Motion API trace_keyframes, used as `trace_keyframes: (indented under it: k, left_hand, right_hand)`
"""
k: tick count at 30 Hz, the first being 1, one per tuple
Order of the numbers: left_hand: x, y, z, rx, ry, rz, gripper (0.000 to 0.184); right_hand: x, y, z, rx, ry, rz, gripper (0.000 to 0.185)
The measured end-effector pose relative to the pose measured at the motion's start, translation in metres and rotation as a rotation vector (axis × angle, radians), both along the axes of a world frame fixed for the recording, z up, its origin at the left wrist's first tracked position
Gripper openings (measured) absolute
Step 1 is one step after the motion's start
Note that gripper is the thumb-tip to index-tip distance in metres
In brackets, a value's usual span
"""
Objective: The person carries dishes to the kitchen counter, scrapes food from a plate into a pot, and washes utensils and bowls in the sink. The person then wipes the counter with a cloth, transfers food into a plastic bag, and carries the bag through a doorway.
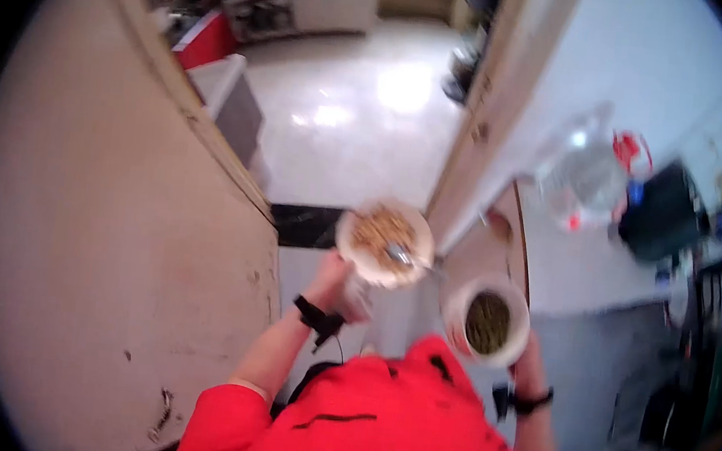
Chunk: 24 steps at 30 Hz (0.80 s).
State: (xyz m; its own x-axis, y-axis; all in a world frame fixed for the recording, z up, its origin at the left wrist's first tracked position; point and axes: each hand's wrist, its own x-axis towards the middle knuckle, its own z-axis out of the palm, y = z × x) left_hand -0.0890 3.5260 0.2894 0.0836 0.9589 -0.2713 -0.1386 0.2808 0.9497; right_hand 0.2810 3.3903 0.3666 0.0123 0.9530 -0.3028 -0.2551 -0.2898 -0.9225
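Observation:
My left hand (338,277) grips the near left edge of a white plate (344,234) heaped with light-brown food (382,228). A metal spoon (399,254) rests in that food, its handle pointing right. Below the plate, something pale and crumpled, perhaps a cloth or bag (357,300), hangs at the same hand. On the other side, my right hand (528,363) is closed round the right side of a white bowl (516,308) with dark green contents (487,323). Both dishes are held up before my red shirt. Some fingers are hidden behind them.
An open doorway with a wooden frame (514,75) lies ahead, a dark threshold (304,225) at its foot. A pale door (134,230) stands at left. At right, a white table (578,272) bears a plastic bag (587,182) and a dark green container (664,216).

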Motion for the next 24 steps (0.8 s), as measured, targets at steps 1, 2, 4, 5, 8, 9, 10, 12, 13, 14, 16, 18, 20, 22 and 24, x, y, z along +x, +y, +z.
trace_keyframes:
  k: [1, 2, 4, 5, 8, 9, 10, 12, 13, 14, 16, 18, 20, 22, 24]
  left_hand:
    - [-0.015, 0.013, 0.002, -0.022, -0.027, 0.036, 0.032]
    - [-0.015, 0.026, 0.011, 0.074, -0.037, 0.049, 0.032]
    - [-0.045, 0.043, 0.01, -0.069, -0.051, 0.043, 0.03]
    - [-0.094, 0.068, 0.014, -0.071, 0.053, 0.148, 0.031]
    - [-0.293, 0.157, 0.051, -0.076, 0.013, 0.24, 0.028]
    - [-0.332, 0.178, 0.044, -0.094, 0.002, 0.249, 0.028]
    - [-0.333, 0.186, 0.018, -0.081, 0.02, 0.301, 0.029]
    - [-0.276, 0.192, -0.024, -0.021, 0.118, 0.376, 0.029]
    - [-0.258, 0.203, -0.029, -0.011, 0.14, 0.387, 0.029]
    - [-0.263, 0.224, -0.022, -0.002, 0.163, 0.397, 0.03]
    - [-0.283, 0.268, -0.004, 0.008, 0.17, 0.449, 0.03]
    - [-0.282, 0.297, 0.008, -0.053, 0.193, 0.515, 0.036]
    - [-0.271, 0.322, 0.018, -0.083, 0.172, 0.622, 0.034]
    - [-0.264, 0.35, 0.028, -0.06, 0.171, 0.64, 0.033]
    - [-0.257, 0.386, 0.04, -0.049, 0.154, 0.681, 0.033]
  right_hand:
    - [-0.012, 0.026, -0.006, 0.092, 0.078, 0.064, 0.032]
    - [-0.02, 0.064, -0.011, 0.107, 0.082, -0.025, 0.028]
    - [-0.034, 0.108, -0.024, -0.005, 0.041, 0.002, 0.017]
    - [-0.081, 0.153, -0.006, -0.043, 0.0, 0.045, 0.016]
    - [-0.278, 0.288, 0.042, -0.055, -0.077, 0.09, 0.017]
    - [-0.31, 0.318, 0.049, -0.047, -0.075, 0.143, 0.018]
    - [-0.305, 0.335, 0.038, -0.064, -0.086, 0.153, 0.018]
    - [-0.237, 0.361, -0.03, -0.003, -0.016, 0.181, 0.017]
    - [-0.216, 0.384, -0.044, -0.004, -0.022, 0.183, 0.017]
    - [-0.22, 0.419, -0.041, -0.006, -0.014, 0.197, 0.017]
    - [-0.237, 0.491, -0.022, -0.007, -0.08, 0.222, 0.016]
    - [-0.233, 0.556, -0.015, -0.004, -0.102, 0.256, 0.017]
    - [-0.224, 0.608, -0.012, -0.002, -0.039, 0.275, 0.016]
    - [-0.218, 0.654, -0.004, 0.004, -0.006, 0.302, 0.015]
    - [-0.218, 0.706, 0.001, -0.03, -0.028, 0.317, 0.014]
